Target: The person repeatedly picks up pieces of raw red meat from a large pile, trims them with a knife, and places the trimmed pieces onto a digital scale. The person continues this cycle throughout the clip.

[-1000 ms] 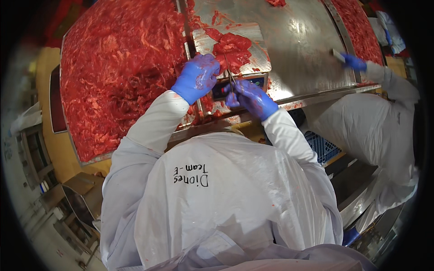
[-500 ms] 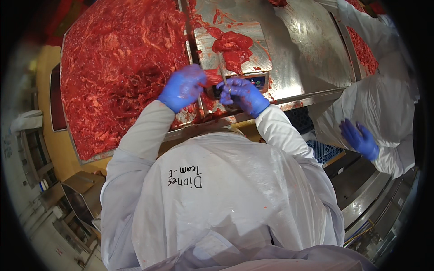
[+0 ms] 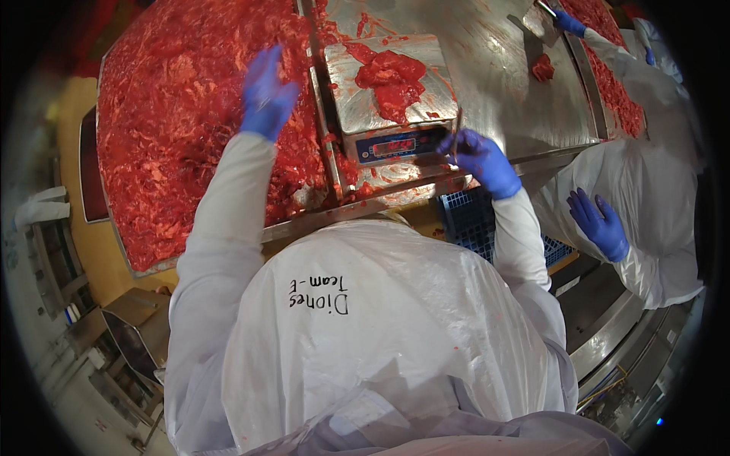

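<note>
A: What's on the far left?
B: A broad meat heap point(image 3: 182, 144), banked against a metal rail point(image 3: 327, 144) that presumably stops it spreading sideways
A: And the left hand point(image 3: 266, 99)?
B: Over that heap, blurred, thumb and fingers spread, nothing visible in it; whether it touches the meat I can't tell
A: Next along?
B: The scale point(image 3: 351, 115), just beside the rail, its display turned towards the wearer, likely so the reading is easy to see. The meat lump point(image 3: 391, 76) lies around the middle of its plate, presumably to bear evenly
A: The right hand point(image 3: 480, 163)?
B: By the scale's front right corner, fingers curled round what looks like a knife point(image 3: 458, 131), seen nearly edge-on. Held off to the side, it probably stays away from the other hand
A: Further right?
B: A small meat scrap point(image 3: 542, 68) on the steel bench point(image 3: 506, 110), then a co-worker's open hand point(image 3: 599, 226) near a white apron
</note>
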`<state>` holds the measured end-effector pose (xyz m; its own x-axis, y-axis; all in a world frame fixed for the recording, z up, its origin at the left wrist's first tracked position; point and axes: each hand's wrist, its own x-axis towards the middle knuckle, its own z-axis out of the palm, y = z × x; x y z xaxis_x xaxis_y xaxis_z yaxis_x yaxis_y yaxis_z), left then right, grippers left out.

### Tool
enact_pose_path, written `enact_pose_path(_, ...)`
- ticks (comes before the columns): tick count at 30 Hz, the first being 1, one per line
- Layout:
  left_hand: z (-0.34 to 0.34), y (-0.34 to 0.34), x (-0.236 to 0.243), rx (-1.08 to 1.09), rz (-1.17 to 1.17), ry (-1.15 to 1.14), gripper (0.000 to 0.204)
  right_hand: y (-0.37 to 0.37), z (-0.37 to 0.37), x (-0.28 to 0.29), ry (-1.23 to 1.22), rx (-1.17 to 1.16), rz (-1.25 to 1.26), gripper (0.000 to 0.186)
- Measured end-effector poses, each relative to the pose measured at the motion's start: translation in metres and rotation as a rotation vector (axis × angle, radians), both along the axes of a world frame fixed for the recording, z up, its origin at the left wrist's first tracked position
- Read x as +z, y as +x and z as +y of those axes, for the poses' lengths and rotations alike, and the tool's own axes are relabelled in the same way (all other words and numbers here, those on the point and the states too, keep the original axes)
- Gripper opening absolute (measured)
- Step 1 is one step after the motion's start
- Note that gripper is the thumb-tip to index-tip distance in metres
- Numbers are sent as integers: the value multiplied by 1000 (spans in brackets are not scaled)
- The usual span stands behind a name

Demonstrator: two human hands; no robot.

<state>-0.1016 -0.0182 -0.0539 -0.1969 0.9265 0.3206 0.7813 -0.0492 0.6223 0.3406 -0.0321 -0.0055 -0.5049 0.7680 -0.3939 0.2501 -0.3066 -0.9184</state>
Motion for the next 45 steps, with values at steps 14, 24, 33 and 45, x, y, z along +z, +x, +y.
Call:
enact_pose_path(14, 6, 59, 35, -348, 468, -279, 100, -73, 37, -3, 263, -530, 362, 40)
enact_pose_path(24, 17, 207, 27, -570, 497, -329, 79, -91, 12, -37, 599, -518, 105, 81)
enact_pose_path(33, 5, 67, 53, -177, 241, -163, 66, 13, 28, -53, -159, -1259, 799, 77)
enact_pose_path(45, 2, -32, 18, -486, 564, -113, 38, -61, -52, -16, 191, -554, 437, 65)
